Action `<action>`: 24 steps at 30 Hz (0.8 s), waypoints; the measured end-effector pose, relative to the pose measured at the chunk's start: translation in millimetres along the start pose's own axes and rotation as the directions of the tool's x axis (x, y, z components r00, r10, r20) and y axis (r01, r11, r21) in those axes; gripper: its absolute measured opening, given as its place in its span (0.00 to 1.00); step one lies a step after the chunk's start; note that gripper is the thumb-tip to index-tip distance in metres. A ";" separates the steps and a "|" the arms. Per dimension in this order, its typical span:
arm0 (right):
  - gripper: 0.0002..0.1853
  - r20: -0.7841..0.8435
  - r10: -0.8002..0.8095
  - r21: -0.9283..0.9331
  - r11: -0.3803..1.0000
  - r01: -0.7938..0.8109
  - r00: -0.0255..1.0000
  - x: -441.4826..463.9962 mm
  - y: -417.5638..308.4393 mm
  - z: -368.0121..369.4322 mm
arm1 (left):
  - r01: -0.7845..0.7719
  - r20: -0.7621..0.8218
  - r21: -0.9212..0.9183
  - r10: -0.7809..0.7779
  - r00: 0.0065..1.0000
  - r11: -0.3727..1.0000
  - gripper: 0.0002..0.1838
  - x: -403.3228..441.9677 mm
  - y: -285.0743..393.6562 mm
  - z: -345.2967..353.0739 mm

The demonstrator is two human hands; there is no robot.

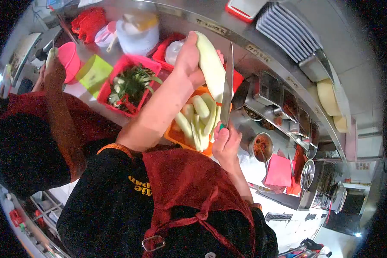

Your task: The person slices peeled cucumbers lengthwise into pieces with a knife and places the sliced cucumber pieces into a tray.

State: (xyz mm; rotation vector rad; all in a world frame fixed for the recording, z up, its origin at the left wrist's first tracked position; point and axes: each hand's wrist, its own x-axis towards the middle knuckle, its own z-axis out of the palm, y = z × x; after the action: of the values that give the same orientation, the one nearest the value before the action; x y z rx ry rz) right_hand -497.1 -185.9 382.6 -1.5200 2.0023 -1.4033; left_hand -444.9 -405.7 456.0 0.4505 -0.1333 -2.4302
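My left hand (190, 58) is wrapped round a long, pale, peeled vegetable (211, 64), perhaps a cucumber or gourd, held up at a slant. My right hand (227, 144) grips a knife (228, 86) by its green handle. The long blade points upward beside the vegetable's lower end; I cannot tell whether it touches. Below them, an orange basket (175, 136) holds several more pale pieces (201, 107), some long and split. To the left stands a pink basket (102, 95) with dark green trimmings (129, 88) inside.
At the left, a co-worker (28, 142) in dark red and black holds another pale vegetable (51, 56). A yellow-green container (93, 75), pink bucket (69, 60) and white tub (137, 36) line the counter. A metal shelf edge (253, 48) runs above; a pan of red food (261, 146) sits right.
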 end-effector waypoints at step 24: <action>0.22 -0.179 -0.129 -0.056 0.991 0.121 0.975 -32.9 3.5 -31.1 | -0.017 0.020 0.107 0.015 1.000 0.994 0.25 -21.5 -45.9 37.1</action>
State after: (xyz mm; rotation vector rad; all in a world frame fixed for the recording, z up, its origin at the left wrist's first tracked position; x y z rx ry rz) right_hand -506.8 -141.5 384.6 -1.6148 2.0869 -1.6108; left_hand -469.4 -357.0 487.3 0.4723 -0.2753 -2.4203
